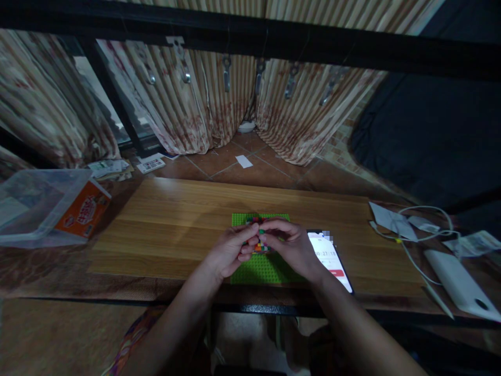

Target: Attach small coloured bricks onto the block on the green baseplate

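A bright green studded baseplate [250,274] lies on the wooden board, with a cluster of small multicoloured toy bricks [261,249] near its middle. Both hands meet just above that cluster and cover part of it. Between the thumb and forefinger of my right hand [291,245] is a small green toy brick [262,231]. My left hand [229,251] is closed, its thumb and fingertips pressed together right beside the green brick. Whatever those left fingers hold is too small and hidden to make out.
A lit phone [326,258] lies right of the baseplate. Farther right are white cables [415,256], papers [393,219] and a white power bank [462,282]. A clear plastic bin [43,230] with an orange label stands left of the wooden board [164,230]. A dark metal bar crosses overhead.
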Action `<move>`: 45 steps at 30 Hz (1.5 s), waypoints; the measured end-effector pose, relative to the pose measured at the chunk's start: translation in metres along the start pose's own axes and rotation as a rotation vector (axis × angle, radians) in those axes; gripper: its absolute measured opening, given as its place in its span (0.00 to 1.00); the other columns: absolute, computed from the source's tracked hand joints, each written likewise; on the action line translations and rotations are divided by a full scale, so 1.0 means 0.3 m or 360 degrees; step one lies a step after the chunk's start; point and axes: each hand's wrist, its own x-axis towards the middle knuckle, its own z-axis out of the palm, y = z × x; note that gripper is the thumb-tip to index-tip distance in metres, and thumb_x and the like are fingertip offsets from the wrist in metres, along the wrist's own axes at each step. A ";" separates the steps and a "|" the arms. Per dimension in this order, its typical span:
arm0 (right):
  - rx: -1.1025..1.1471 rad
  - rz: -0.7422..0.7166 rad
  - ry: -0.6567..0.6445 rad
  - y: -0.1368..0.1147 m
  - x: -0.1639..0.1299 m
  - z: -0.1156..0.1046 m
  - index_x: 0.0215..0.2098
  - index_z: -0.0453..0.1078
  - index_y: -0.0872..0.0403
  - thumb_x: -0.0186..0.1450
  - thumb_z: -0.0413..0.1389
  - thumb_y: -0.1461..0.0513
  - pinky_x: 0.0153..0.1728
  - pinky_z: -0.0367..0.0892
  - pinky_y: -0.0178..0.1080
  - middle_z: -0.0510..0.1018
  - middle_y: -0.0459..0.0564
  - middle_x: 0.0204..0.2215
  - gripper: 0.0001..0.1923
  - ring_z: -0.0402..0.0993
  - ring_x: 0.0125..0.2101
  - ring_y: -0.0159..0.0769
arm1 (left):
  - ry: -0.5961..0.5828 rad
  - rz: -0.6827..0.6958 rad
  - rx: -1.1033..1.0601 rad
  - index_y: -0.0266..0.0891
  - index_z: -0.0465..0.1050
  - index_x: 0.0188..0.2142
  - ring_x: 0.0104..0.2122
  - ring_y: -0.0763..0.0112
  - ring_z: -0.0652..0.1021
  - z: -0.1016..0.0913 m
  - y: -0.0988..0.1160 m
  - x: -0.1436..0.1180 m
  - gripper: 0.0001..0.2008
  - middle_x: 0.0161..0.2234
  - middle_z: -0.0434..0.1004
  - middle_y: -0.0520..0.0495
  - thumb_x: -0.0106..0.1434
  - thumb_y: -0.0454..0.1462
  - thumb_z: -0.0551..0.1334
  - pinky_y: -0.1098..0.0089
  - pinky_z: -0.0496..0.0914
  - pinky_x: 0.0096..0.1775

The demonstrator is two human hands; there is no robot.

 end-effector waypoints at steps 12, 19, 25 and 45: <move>-0.0287 -0.0119 0.0356 0.071 0.045 -0.120 0.33 0.79 0.49 0.59 0.62 0.57 0.39 0.70 0.40 0.81 0.48 0.35 0.06 0.76 0.37 0.38 | 0.0246 0.0074 -0.0072 0.31 0.71 0.29 0.14 0.87 0.57 0.006 0.001 0.001 0.10 0.20 0.59 0.56 0.58 0.39 0.65 0.83 0.47 0.15; -0.0363 0.0117 0.0398 0.191 0.088 -0.136 0.33 0.80 0.52 0.58 0.61 0.56 0.42 0.70 0.44 0.83 0.52 0.35 0.10 0.78 0.38 0.41 | 0.0683 0.0064 -0.0604 0.31 0.67 0.27 0.14 0.85 0.59 -0.036 0.057 0.018 0.09 0.21 0.61 0.51 0.60 0.28 0.50 0.82 0.51 0.13; -0.0386 0.0163 0.0324 0.204 0.089 -0.118 0.34 0.80 0.52 0.58 0.61 0.54 0.43 0.70 0.44 0.83 0.52 0.36 0.12 0.78 0.38 0.41 | 0.0686 0.0062 -0.0710 0.31 0.67 0.30 0.15 0.84 0.61 -0.037 0.055 0.017 0.08 0.22 0.63 0.49 0.60 0.26 0.51 0.83 0.53 0.13; -0.0278 0.0285 0.0133 0.209 0.111 -0.148 0.37 0.79 0.52 0.56 0.62 0.55 0.42 0.71 0.44 0.83 0.50 0.34 0.13 0.79 0.36 0.40 | 0.0253 0.0289 -0.0140 0.33 0.72 0.33 0.16 0.85 0.59 -0.004 0.004 -0.006 0.13 0.21 0.64 0.55 0.54 0.41 0.69 0.81 0.49 0.16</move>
